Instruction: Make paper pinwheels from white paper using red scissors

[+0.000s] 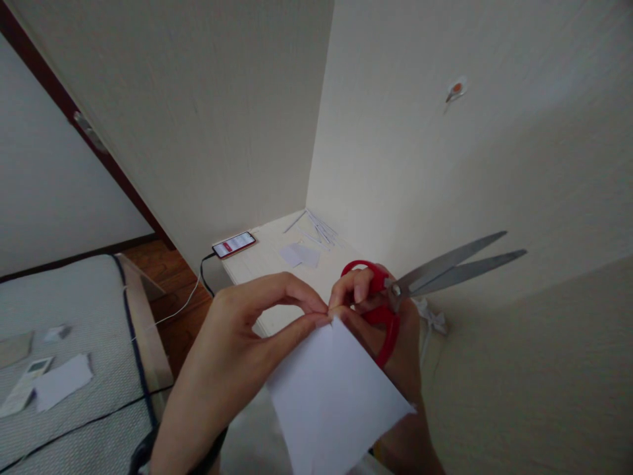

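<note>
- Your left hand [242,330] pinches the top corner of a white sheet of paper [331,396] between thumb and forefinger, the fingertips closed together on its edge.
- The paper hangs in the air in front of you, low in the middle of the view, its upper corner pointing up toward both hands and its lower part running out of the bottom of the picture.
- Your right hand [390,330] sits just behind the paper, fingers clamped through the red handles of a pair of scissors [420,280]; its fingertips meet your left fingertips at the paper's corner.
- The scissors' grey blades point up and to the right, away from the paper, and stand slightly apart at the tips.
- Beyond your hands a white counter [257,267] sits in the corner of the walls.
- On the counter lie a phone [234,244] with a lit screen at its left edge, small scraps of paper [299,254] in the middle, and a bundle of thin paper strips [319,227] near the corner.
- A cable [190,293] runs from the phone down toward the wooden floor.
- To your left a bed [99,369] carries a remote control [22,389] and a piece of paper just beside it.
</note>
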Demonstrator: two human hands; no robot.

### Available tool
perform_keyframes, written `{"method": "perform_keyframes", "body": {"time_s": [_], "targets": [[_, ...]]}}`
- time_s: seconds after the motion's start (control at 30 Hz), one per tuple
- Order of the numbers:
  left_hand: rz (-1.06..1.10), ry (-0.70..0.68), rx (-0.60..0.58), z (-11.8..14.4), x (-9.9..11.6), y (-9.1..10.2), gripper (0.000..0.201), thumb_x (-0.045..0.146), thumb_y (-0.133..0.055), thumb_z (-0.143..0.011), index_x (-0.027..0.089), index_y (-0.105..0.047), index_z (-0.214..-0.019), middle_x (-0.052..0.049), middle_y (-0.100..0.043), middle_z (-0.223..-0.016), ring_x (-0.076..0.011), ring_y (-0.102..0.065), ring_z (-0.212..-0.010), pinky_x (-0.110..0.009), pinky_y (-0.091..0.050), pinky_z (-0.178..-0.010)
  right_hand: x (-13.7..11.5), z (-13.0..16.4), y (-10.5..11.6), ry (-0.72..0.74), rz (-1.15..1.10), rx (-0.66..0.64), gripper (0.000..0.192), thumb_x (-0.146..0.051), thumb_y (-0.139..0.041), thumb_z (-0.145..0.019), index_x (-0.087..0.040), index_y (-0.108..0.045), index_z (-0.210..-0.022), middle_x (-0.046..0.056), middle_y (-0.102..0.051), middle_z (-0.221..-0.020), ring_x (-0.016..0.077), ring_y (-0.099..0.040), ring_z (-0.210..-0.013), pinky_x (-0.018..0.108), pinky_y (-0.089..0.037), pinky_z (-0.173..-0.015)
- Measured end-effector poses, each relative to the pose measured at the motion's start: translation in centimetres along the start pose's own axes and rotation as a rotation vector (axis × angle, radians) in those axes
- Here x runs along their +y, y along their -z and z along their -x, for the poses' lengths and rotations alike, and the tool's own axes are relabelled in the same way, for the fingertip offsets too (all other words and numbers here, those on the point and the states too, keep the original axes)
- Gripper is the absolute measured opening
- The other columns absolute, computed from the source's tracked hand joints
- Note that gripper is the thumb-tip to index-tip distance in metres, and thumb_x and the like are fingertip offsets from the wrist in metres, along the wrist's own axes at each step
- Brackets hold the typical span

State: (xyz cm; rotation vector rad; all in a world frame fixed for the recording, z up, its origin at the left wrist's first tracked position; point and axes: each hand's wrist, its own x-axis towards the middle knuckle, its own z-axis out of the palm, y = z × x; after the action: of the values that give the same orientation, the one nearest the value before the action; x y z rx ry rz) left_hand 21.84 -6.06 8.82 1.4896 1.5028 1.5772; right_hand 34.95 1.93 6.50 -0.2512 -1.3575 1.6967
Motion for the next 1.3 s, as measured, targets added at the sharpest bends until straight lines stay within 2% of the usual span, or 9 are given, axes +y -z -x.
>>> {"method": "perform_keyframes", "body": {"time_s": [0.2, 0.27, 0.37, 0.57, 0.77, 0.93, 1.07, 1.2, 1.3], "targets": [[0.138, 0.077, 0.012, -0.2, 0.1, -0.1, 0.012, 0.009, -0.072, -0.073, 0.020, -0.071, -0.068, 0.002, -0.070, -0.068, -0.0126, -0.066, -0.068, -0.019, -0.051, -0.064, 0.4, 0.3, -0.1, -0.019, -0.082, 0.014, 0.022, -0.011, -0.074, -0.077, -0.025, -0.057, -0.077, -0.003, -0.062, -0.073, 0.0122, -0.055, -0.061, 0.024, -0.043, -0.056], [0.176, 0.078, 0.023, -0.2, 0.1, -0.2, 0.014, 0.007, -0.071, -0.073, 0.020, -0.070, -0.068, 0.003, -0.069, -0.067, -0.0121, -0.066, -0.070, -0.019, -0.052, -0.069, 0.4, 0.2, -0.2, -0.047, -0.157, 0.040, 0.015, -0.024, -0.074, -0.078, -0.024, -0.060, -0.075, -0.002, -0.062, -0.072, 0.0131, -0.055, -0.061, 0.024, -0.044, -0.054], [0.203, 0.067, 0.005, -0.1, 0.0, -0.4, 0.015, 0.007, -0.071, -0.074, 0.021, -0.070, -0.068, 0.004, -0.069, -0.068, -0.0109, -0.066, -0.071, -0.018, -0.052, -0.070, 0.4, -0.1, -0.4, -0.071, -0.246, 0.084, 0.029, -0.047, -0.066, -0.082, -0.022, -0.060, -0.068, 0.000, -0.059, -0.069, 0.0134, -0.053, -0.059, 0.024, -0.043, -0.050], [0.104, 0.010, 0.010, 0.2, -0.3, -0.3, 0.016, 0.009, -0.067, -0.079, 0.024, -0.069, -0.077, 0.006, -0.071, -0.075, -0.0089, -0.066, -0.069, -0.017, -0.050, -0.068, 0.1, -0.2, -0.3, 0.104, 0.075, 0.010, 0.019, -0.015, -0.073, -0.078, -0.024, -0.056, -0.074, -0.002, -0.061, -0.074, 0.0131, -0.056, -0.064, 0.023, -0.044, -0.054], [-0.090, -0.148, 0.023, 0.6, -0.4, 0.2, 0.018, 0.008, -0.064, -0.083, 0.026, -0.067, -0.085, 0.005, -0.070, -0.087, -0.0112, -0.066, -0.083, -0.020, -0.050, -0.077, 0.0, 0.2, -0.7, 0.177, 0.218, 0.048, 0.025, -0.003, -0.065, -0.078, -0.023, -0.051, -0.075, -0.003, -0.059, -0.075, 0.0123, -0.057, -0.069, 0.024, -0.047, -0.062], [-0.134, -0.194, 0.052, 0.4, -0.7, 0.2, 0.020, 0.007, -0.064, -0.083, 0.027, -0.066, -0.086, 0.006, -0.068, -0.089, -0.0104, -0.064, -0.086, -0.020, -0.049, -0.079, 0.2, 0.0, -0.8, 0.224, 0.249, 0.066, 0.024, -0.002, -0.063, -0.079, -0.023, -0.052, -0.077, -0.004, -0.058, -0.075, 0.0113, -0.058, -0.070, 0.023, -0.047, -0.066], [-0.141, -0.223, 0.071, 0.5, -0.8, 0.2, 0.023, 0.006, -0.065, -0.082, 0.028, -0.067, -0.086, 0.006, -0.069, -0.088, -0.0104, -0.064, -0.085, -0.020, -0.049, -0.075, 0.4, -0.3, 0.3, 0.161, 0.299, 0.047, 0.016, -0.026, -0.069, -0.082, -0.023, -0.053, -0.079, -0.004, -0.054, -0.073, 0.0122, -0.052, -0.064, 0.024, -0.042, -0.057], [-0.067, -0.223, 0.075, 0.6, -0.7, 0.6, 0.023, 0.006, -0.066, -0.081, 0.028, -0.069, -0.083, 0.005, -0.070, -0.084, -0.0124, -0.064, -0.081, -0.022, -0.050, -0.072, 1.1, -0.5, 1.8, 0.139, 0.463, 0.077, 0.039, -0.058, -0.066, -0.078, -0.022, -0.051, -0.073, -0.004, -0.049, -0.066, 0.0126, -0.044, -0.057, 0.027, -0.037, -0.052], [0.006, -0.204, 0.075, 0.6, -0.6, 0.8, 0.019, 0.009, -0.068, -0.079, 0.028, -0.070, -0.078, 0.004, -0.070, -0.081, -0.0130, -0.064, -0.076, -0.023, -0.051, -0.069, 1.7, -0.7, 2.4, 0.194, 0.611, 0.075, 0.056, -0.079, -0.046, -0.076, -0.023, -0.047, -0.078, -0.002, -0.046, -0.073, 0.0156, -0.044, -0.063, 0.031, -0.038, -0.058]]}}
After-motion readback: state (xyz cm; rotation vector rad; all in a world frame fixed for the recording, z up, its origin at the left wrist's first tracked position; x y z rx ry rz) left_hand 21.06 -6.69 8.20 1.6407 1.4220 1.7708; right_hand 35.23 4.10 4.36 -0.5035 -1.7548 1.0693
